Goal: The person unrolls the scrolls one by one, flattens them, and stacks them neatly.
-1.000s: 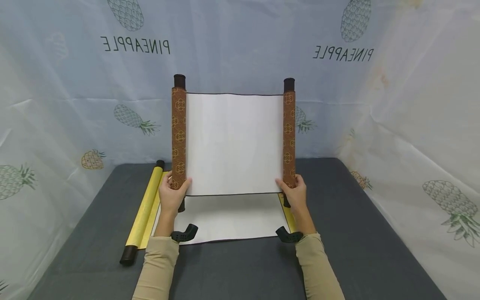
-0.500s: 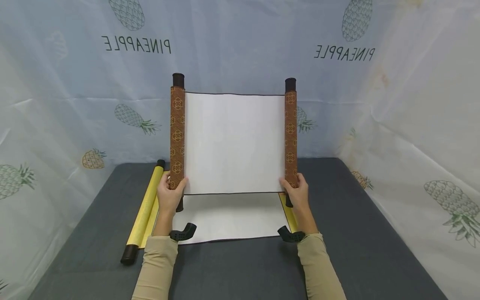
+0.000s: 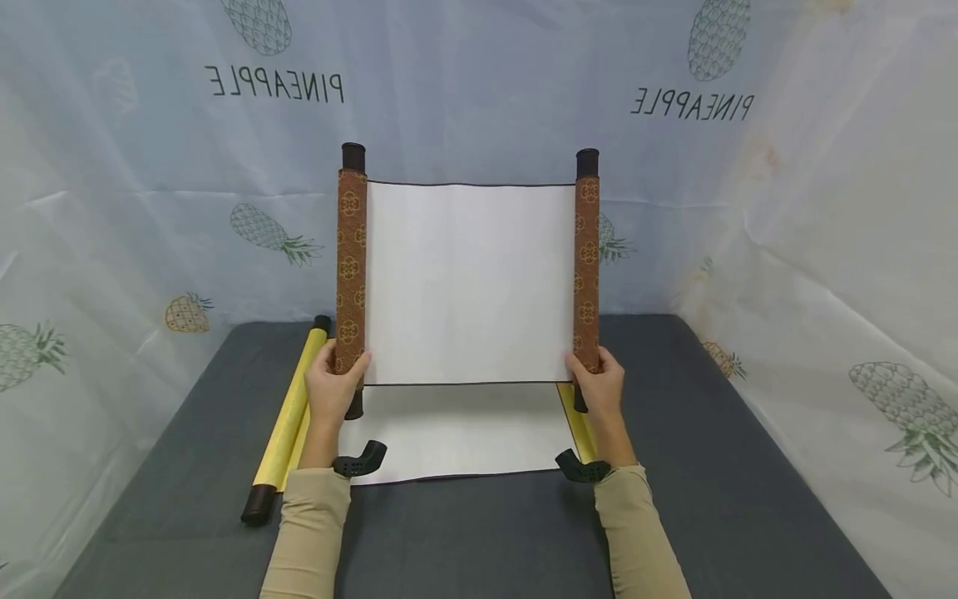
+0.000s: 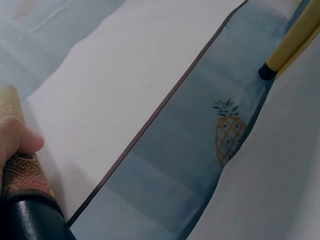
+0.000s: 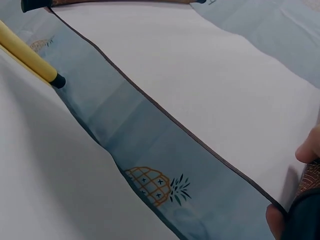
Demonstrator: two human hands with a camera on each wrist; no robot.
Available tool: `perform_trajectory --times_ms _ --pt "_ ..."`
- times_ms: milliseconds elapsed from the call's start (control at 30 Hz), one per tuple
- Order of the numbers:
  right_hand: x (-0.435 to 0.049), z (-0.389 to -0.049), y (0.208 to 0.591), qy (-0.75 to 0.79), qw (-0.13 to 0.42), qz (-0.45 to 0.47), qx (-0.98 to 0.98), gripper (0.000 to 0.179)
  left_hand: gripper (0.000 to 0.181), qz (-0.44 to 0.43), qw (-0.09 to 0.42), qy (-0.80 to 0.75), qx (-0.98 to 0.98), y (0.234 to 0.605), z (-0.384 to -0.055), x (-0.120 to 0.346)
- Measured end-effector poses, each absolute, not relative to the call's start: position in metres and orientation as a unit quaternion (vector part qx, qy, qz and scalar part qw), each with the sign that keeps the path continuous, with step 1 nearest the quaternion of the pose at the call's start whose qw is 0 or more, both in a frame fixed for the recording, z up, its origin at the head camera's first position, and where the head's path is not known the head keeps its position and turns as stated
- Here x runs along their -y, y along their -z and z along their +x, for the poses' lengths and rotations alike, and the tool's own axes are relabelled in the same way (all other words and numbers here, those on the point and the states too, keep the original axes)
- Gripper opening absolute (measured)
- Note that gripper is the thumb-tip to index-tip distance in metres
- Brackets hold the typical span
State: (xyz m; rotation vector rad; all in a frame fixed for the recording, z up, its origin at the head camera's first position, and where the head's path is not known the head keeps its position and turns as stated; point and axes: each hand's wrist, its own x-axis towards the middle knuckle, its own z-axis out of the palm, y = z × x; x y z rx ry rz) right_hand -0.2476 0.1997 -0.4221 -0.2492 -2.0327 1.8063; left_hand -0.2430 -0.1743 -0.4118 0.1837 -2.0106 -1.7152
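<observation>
A brown scroll with gold flower patterns is held upright above the table, a white sheet (image 3: 471,283) stretched between its two rolls. My left hand (image 3: 331,391) grips the lower end of the left roll (image 3: 351,266), just above its black knob. The lower end of the right roll (image 3: 587,266) is gripped by my right hand (image 3: 601,387). In the left wrist view, the left thumb (image 4: 27,140) presses on the patterned roll. The right wrist view shows only part of the right hand (image 5: 311,145) at its edge.
Behind and below the raised scroll, a yellow scroll (image 3: 293,408) with black knobs lies partly unrolled on the dark grey table (image 3: 464,541). Its white sheet (image 3: 464,449) is partly hidden. A pineapple-printed curtain (image 3: 479,91) surrounds the table's back and sides.
Both hands have moved slightly apart, the left one leftward and the right one rightward. More of the white sheet shows between the brown rolls. The yellow scroll stays on the table.
</observation>
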Motion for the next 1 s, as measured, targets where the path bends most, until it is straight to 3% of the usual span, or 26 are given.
perform_trajectory --times_ms 167,567,833,1000 --pt "-0.202 -0.248 0.422 -0.652 0.210 -0.094 0.723 0.038 0.058 0.051 0.227 0.638 0.734 0.410 -0.242 0.177" --pt "-0.207 -0.246 0.423 -0.632 0.212 -0.083 0.740 0.037 0.050 0.062 0.215 0.619 0.753 0.413 -0.240 0.175" --pt "-0.209 -0.245 0.421 -0.640 0.193 -0.062 0.741 0.037 0.065 0.066 0.225 0.604 0.762 0.412 -0.241 0.179" --pt "-0.214 -0.248 0.420 -0.632 0.179 -0.044 0.753 0.038 0.055 0.053 0.233 0.592 0.769 0.412 -0.240 0.183"
